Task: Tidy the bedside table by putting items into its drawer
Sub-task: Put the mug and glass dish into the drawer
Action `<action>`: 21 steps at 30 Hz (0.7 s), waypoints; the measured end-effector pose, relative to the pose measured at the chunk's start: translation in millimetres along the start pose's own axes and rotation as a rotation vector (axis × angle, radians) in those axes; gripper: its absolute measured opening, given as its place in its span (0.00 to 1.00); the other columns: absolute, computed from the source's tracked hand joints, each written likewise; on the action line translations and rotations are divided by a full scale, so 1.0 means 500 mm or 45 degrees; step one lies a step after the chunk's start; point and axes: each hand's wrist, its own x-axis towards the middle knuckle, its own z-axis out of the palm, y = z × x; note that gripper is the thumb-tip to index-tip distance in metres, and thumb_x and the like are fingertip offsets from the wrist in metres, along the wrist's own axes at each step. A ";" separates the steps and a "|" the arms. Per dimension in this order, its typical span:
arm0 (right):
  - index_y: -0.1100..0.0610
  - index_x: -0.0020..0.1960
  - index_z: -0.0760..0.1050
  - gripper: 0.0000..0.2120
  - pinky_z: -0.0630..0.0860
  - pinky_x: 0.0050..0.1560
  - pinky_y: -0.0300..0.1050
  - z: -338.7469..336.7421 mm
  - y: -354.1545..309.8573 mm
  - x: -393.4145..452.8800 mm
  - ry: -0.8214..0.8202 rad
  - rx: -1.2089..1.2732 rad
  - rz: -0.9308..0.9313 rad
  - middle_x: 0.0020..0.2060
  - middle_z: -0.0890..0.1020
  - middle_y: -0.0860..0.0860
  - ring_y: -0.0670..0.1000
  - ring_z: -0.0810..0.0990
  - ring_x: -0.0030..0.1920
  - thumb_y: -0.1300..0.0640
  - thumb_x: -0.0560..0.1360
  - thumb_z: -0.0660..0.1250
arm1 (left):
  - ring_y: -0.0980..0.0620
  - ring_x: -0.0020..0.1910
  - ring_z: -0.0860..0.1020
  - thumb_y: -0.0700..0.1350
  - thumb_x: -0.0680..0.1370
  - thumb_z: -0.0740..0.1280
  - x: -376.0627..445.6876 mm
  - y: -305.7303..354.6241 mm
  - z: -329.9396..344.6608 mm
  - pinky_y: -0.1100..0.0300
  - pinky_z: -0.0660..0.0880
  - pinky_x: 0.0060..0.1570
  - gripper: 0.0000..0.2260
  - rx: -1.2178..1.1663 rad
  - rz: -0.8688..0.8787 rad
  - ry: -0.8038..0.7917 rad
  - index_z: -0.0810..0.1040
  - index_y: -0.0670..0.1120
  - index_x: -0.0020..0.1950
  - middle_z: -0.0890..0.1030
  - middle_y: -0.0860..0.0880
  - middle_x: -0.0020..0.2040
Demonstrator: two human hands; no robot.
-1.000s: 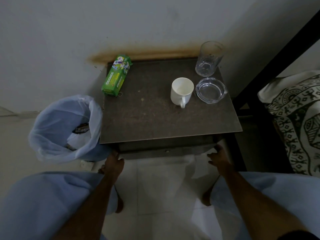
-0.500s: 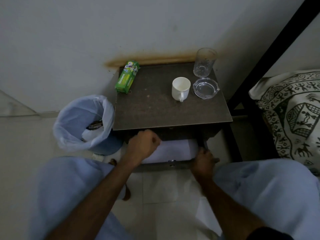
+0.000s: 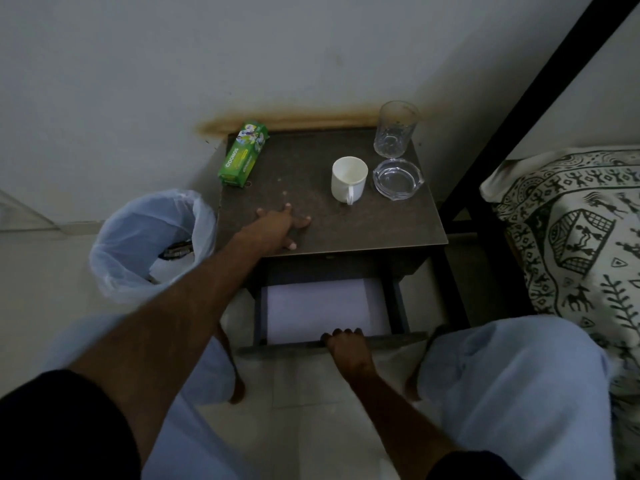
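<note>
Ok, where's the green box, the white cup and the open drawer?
green box (image 3: 243,154), head view, middle of its top face.
white cup (image 3: 349,180), head view, on its outer wall.
drawer (image 3: 284,348), head view, on its front edge.

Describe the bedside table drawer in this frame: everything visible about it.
The drawer is pulled well out from under the dark tabletop. Its front panel and side walls look like dark wood; a pale liner covers the floor, and nothing else shows inside. The right hand grips the front edge from above, fingers curled over it. The left hand rests on the tabletop, apart from it.
</note>
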 end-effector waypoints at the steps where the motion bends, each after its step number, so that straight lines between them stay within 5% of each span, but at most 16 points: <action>1: 0.58 0.63 0.73 0.14 0.69 0.60 0.54 0.003 -0.002 -0.009 0.004 0.013 -0.019 0.54 0.80 0.59 0.59 0.80 0.53 0.64 0.78 0.60 | 0.33 0.77 0.53 0.44 0.77 0.69 0.003 -0.005 0.006 0.29 0.49 0.72 0.34 -0.029 -0.010 0.003 0.56 0.61 0.77 0.47 0.42 0.81; 3: 0.57 0.56 0.78 0.11 0.73 0.51 0.50 0.006 -0.009 -0.028 0.037 -0.020 -0.044 0.46 0.83 0.58 0.57 0.82 0.46 0.63 0.75 0.65 | 0.32 0.77 0.51 0.45 0.76 0.69 0.006 -0.010 0.014 0.26 0.51 0.70 0.35 -0.077 -0.019 -0.005 0.56 0.63 0.76 0.46 0.44 0.81; 6: 0.48 0.27 0.77 0.16 0.63 0.26 0.35 0.024 -0.010 -0.036 -0.033 -0.029 -0.028 0.20 0.76 0.47 0.47 0.75 0.20 0.57 0.47 0.82 | 0.32 0.78 0.48 0.45 0.75 0.69 0.008 -0.013 0.017 0.25 0.50 0.69 0.35 -0.089 -0.033 -0.009 0.55 0.65 0.76 0.45 0.44 0.81; 9: 0.49 0.21 0.73 0.20 0.56 0.25 0.32 0.047 -0.003 -0.026 0.056 0.002 -0.035 0.15 0.70 0.46 0.45 0.69 0.15 0.58 0.37 0.82 | 0.31 0.78 0.46 0.45 0.76 0.69 0.001 -0.018 0.016 0.25 0.48 0.69 0.35 -0.131 -0.043 0.006 0.55 0.65 0.76 0.45 0.45 0.81; 11: 0.48 0.25 0.76 0.18 0.60 0.25 0.34 0.024 -0.014 -0.036 0.029 -0.005 -0.015 0.19 0.74 0.47 0.46 0.73 0.18 0.56 0.43 0.82 | 0.30 0.77 0.44 0.43 0.77 0.68 -0.012 -0.007 0.013 0.25 0.47 0.70 0.34 -0.154 -0.041 0.003 0.55 0.65 0.76 0.44 0.46 0.81; 13: 0.52 0.40 0.81 0.10 0.70 0.31 0.40 -0.001 -0.012 -0.044 -0.049 -0.050 -0.054 0.32 0.81 0.52 0.50 0.81 0.31 0.58 0.61 0.78 | 0.29 0.77 0.41 0.41 0.78 0.66 -0.024 0.006 0.004 0.25 0.45 0.69 0.33 -0.204 -0.065 0.000 0.57 0.63 0.76 0.44 0.46 0.81; 18: 0.54 0.66 0.73 0.17 0.77 0.56 0.51 -0.064 -0.009 -0.035 -0.028 0.168 -0.095 0.58 0.78 0.56 0.58 0.80 0.54 0.61 0.78 0.62 | 0.29 0.76 0.38 0.42 0.80 0.64 -0.047 0.022 -0.017 0.24 0.46 0.68 0.32 -0.207 -0.086 -0.051 0.55 0.62 0.78 0.41 0.49 0.81; 21: 0.51 0.59 0.74 0.12 0.79 0.47 0.45 -0.184 -0.010 -0.036 0.448 0.210 -0.151 0.53 0.78 0.51 0.50 0.80 0.46 0.51 0.80 0.56 | 0.30 0.77 0.40 0.43 0.79 0.65 -0.051 0.020 -0.012 0.24 0.47 0.68 0.31 -0.223 -0.086 -0.043 0.55 0.61 0.78 0.42 0.50 0.81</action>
